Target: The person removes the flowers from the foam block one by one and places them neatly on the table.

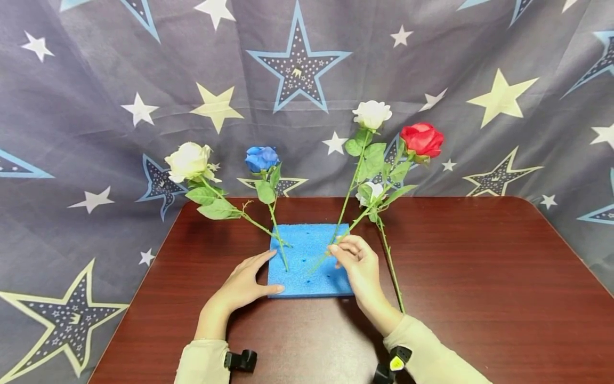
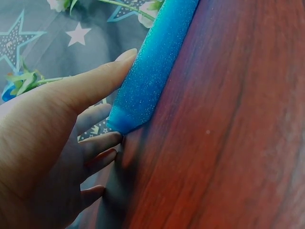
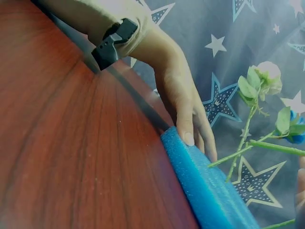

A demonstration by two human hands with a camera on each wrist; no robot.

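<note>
My right hand (image 1: 357, 261) pinches the lower green stem of a red rose (image 1: 422, 140) between thumb and fingers. The stem slants down, its lower end at the top of the blue foam block (image 1: 312, 290). At the block's left side my left hand (image 1: 244, 280) rests, fingers extended and spread, thumb on the near corner. In the left wrist view that thumb touches the foam's (image 2: 147, 81) surface. A cream rose (image 1: 189, 161), a blue rose (image 1: 261, 159) and a tall white rose (image 1: 372, 114) stand with their stems in the foam, leaning outward.
Another white rose (image 1: 371, 193) lies on the brown table (image 1: 479, 277) right of the block, its stem running toward my right forearm. Small holes dot the foam's top. A grey star-patterned curtain (image 1: 307, 133) hangs behind the table's back edge. Black cameras sit on both wrists.
</note>
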